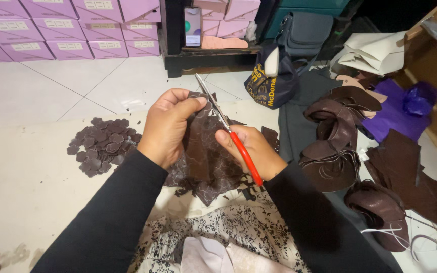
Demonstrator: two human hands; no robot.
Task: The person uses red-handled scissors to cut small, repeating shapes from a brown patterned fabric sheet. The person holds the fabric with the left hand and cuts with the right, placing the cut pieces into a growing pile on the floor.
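The person sits on the floor, cutting small shapes out of a dark brown leather sheet marked with outlined flower patterns (pixel 206 151), which hangs over the lap in the middle of the scene. The left hand (pixel 167 126) pinches the sheet's upper edge between thumb and fingers, holding it taut. The right hand (pixel 251 149) is closed around the red-handled scissors (pixel 228 129), whose thin blades point up and away along the sheet's right edge; whether the blades are parted I cannot tell.

A fair amount looks done: a pile of cut brown scalloped leather pieces (pixel 102 145) lies on the pale floor mat (pixel 31 177) to the left, and fine trimmings speckle the patterned cloth (pixel 238 227) near the knees. Plenty remains, I would judge, since the sheet shows many uncut outlines. Stacked curved brown leather parts (pixel 337 141) sit to the right.
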